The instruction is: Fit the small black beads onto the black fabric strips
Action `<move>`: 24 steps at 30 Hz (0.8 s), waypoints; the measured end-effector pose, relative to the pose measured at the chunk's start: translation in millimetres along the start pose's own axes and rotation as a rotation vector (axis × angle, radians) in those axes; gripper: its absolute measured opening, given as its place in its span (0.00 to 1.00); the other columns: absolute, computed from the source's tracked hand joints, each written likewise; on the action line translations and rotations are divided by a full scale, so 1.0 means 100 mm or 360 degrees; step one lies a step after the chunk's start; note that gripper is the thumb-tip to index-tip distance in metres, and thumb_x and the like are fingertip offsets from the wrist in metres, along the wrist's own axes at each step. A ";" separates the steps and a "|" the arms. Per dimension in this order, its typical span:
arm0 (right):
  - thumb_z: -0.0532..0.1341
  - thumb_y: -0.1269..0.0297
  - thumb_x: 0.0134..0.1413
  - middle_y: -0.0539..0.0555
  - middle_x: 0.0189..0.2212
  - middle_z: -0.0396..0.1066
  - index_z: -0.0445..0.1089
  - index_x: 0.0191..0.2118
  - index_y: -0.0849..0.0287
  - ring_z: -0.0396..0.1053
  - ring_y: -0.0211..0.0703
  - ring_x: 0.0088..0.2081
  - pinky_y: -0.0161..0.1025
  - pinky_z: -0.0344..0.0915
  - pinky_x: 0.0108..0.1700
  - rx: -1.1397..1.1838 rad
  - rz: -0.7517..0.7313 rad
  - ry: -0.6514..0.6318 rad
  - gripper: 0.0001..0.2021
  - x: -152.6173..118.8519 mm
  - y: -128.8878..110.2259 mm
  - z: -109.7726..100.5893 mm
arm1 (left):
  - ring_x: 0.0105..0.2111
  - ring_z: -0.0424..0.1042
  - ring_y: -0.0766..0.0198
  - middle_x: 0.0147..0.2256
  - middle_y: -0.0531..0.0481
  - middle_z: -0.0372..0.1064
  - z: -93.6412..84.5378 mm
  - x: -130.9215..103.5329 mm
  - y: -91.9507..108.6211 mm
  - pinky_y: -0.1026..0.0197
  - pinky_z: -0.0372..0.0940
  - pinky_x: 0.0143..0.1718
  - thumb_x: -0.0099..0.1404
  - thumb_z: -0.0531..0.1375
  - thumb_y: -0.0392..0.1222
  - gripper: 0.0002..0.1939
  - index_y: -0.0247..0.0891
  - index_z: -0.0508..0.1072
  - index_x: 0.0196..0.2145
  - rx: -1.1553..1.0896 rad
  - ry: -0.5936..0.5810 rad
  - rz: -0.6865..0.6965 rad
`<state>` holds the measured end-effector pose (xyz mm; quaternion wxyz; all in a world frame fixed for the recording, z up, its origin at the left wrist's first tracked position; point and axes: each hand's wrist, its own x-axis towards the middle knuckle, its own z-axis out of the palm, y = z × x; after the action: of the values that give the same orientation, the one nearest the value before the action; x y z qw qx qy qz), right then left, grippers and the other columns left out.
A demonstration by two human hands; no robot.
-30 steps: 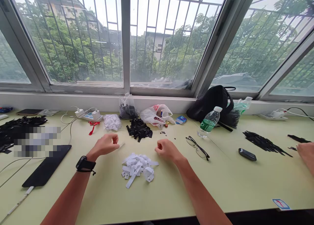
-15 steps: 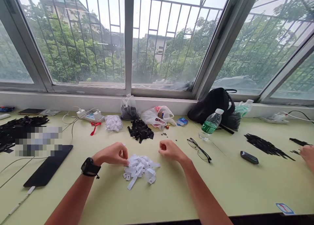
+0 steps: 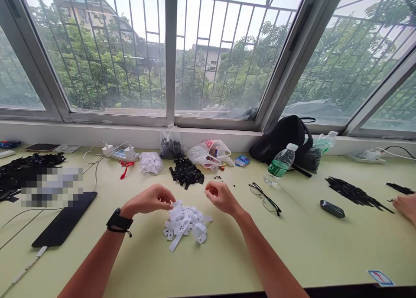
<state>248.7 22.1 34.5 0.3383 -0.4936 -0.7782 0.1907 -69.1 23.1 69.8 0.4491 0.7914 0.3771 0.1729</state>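
A loose pile of white strips (image 3: 185,223), some printed with small dark marks, lies in front of me on the pale green table. My left hand (image 3: 152,198), with a black watch (image 3: 119,221) on its wrist, reaches over the pile's upper left edge. Its thumb and fingertips are pinched on a white strip (image 3: 177,205) at the top of the pile. Right of the pile, my right hand (image 3: 221,196) hovers with its fingers curled in. Whatever it may hold is hidden. Small dark rings (image 3: 218,177) lie just beyond it.
Black strips (image 3: 186,172) are heaped behind the white pile. Eyeglasses (image 3: 264,198), a water bottle (image 3: 280,164) and a black case (image 3: 332,208) lie to the right. A black tablet-like slab (image 3: 65,220) with a cable is at left. Another person's hand (image 3: 404,206) is at far right.
My left hand has shifted slightly up and right, onto the pile's upper edge. My right hand has moved a little left, toward the pile, its fingers still curled.
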 end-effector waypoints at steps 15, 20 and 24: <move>0.61 0.60 0.66 0.51 0.29 0.70 0.72 0.34 0.57 0.66 0.40 0.31 0.37 0.64 0.35 0.0307 -0.0349 0.0130 0.09 -0.11 -0.55 0.46 | 0.28 0.65 0.65 0.32 0.48 0.74 0.35 0.16 0.17 0.64 0.58 0.28 0.66 0.62 0.57 0.19 0.36 0.79 0.40 -0.0156 0.0423 0.0226; 0.58 0.66 0.67 0.56 0.37 0.73 0.74 0.41 0.56 0.70 0.44 0.38 0.40 0.67 0.41 0.0072 -0.0639 0.0259 0.07 -0.13 -0.52 0.44 | 0.30 0.67 0.64 0.35 0.45 0.75 0.39 0.17 0.21 0.63 0.60 0.32 0.72 0.50 0.62 0.28 0.35 0.78 0.40 -0.0428 0.0287 0.0126; 0.56 0.71 0.66 0.57 0.39 0.73 0.73 0.43 0.55 0.70 0.45 0.39 0.42 0.67 0.42 -0.0220 -0.0793 0.0265 0.08 -0.12 -0.48 0.40 | 0.27 0.61 0.66 0.28 0.48 0.71 0.43 0.17 0.20 0.63 0.56 0.29 0.71 0.50 0.64 0.31 0.33 0.77 0.32 -0.0538 0.0123 0.0052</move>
<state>193.1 -8.5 32.5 0.4030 -0.3228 -0.8564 0.0068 -22.9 5.4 62.1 0.5579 0.7034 0.3469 0.2714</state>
